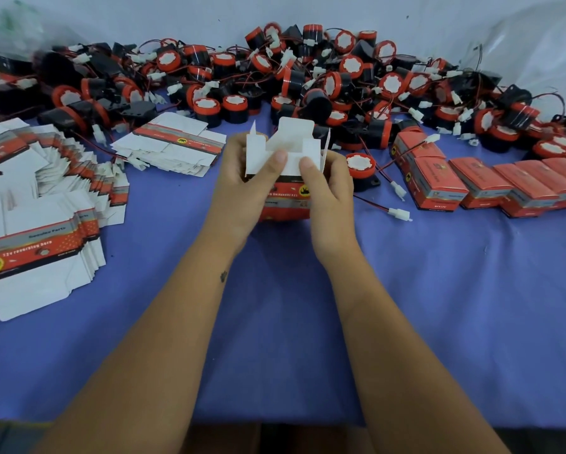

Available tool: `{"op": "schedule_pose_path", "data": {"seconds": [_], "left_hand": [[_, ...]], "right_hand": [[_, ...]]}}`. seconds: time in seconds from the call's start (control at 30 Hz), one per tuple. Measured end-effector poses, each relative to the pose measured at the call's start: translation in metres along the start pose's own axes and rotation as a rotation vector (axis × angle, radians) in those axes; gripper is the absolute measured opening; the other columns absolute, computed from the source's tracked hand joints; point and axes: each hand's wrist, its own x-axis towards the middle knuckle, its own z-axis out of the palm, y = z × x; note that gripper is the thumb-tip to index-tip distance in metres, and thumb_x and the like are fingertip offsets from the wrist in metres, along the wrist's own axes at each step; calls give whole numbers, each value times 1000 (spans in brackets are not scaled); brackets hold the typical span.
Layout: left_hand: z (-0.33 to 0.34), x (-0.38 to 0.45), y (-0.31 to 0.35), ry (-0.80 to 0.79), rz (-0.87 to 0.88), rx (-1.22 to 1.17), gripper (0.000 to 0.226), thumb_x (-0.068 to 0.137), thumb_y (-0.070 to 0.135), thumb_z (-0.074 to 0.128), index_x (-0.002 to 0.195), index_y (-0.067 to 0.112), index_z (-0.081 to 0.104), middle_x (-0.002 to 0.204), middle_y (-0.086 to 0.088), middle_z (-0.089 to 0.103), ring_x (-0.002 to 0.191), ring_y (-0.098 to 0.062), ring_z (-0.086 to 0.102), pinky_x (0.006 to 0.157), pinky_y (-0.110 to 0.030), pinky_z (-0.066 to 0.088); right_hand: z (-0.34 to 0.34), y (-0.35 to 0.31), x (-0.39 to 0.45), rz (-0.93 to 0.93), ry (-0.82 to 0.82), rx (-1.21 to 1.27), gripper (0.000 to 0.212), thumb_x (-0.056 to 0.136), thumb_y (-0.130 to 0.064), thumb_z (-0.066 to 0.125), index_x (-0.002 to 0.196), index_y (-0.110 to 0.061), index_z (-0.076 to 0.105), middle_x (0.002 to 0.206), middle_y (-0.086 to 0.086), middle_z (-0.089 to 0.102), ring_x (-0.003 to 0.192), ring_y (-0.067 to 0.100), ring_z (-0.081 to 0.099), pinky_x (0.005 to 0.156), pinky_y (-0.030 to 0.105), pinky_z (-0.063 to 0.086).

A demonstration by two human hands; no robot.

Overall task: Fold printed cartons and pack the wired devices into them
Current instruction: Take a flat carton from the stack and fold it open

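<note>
A red printed carton (286,198) stands upright above the middle of the table, its white top flaps (291,142) spread open. My left hand (242,188) grips its left side, thumb pressing on a white flap. My right hand (327,191) holds the right side, thumb also on the flap. One wired device (362,168), black with a red and white face, lies just right of my right hand, its red and black wires ending in white plugs (401,214). What is inside the carton is hidden.
Flat unfolded cartons lie fanned at the left (39,231) and in a smaller stack (173,145) behind my left hand. A big heap of wired devices (308,77) fills the back. Closed red cartons (491,188) line the right. Blue cloth (275,322) covers the table.
</note>
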Motion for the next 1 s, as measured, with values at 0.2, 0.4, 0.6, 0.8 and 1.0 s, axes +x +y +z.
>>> {"op": "schedule_pose_path", "data": {"seconds": [0.2, 0.4, 0.6, 0.8, 1.0], "left_hand": [[11, -6, -7, -18, 1, -35, 33, 89, 19, 68, 101, 31, 39, 107, 1, 64, 87, -8, 70, 64, -24, 56], [10, -7, -1, -57, -92, -190, 27, 95, 43, 49, 117, 30, 48, 117, -9, 67, 99, -25, 71, 71, -35, 59], [7, -8, 3, -65, -45, -35, 30, 95, 26, 43, 120, 42, 50, 116, 1, 65, 96, -12, 69, 71, -25, 56], [9, -5, 0, -7, -83, 10, 37, 96, 5, 39, 121, 27, 57, 110, 6, 68, 87, -4, 69, 64, -21, 54], [11, -5, 0, 48, -82, -17, 33, 96, 9, 39, 115, 28, 57, 99, 7, 68, 79, -3, 70, 59, -21, 54]], "right_hand": [[-6, 3, 2, 93, -44, 212, 16, 81, -15, 47, 92, -20, 56, 89, -3, 62, 76, 6, 58, 64, 25, 49], [-2, 1, 2, 72, -5, 123, 26, 82, -10, 47, 100, -26, 56, 94, -3, 64, 81, 9, 58, 66, 28, 51], [2, -1, -2, 15, -29, 25, 31, 88, 2, 42, 111, -17, 52, 115, 15, 57, 93, 24, 56, 73, 30, 49], [1, -4, -3, 166, -122, 326, 19, 93, -28, 46, 105, -23, 60, 106, 5, 66, 93, 16, 63, 73, 29, 53], [-1, -4, 3, 259, -102, 358, 31, 101, -19, 39, 119, -22, 64, 124, 9, 66, 117, 31, 61, 93, 43, 50]]}}
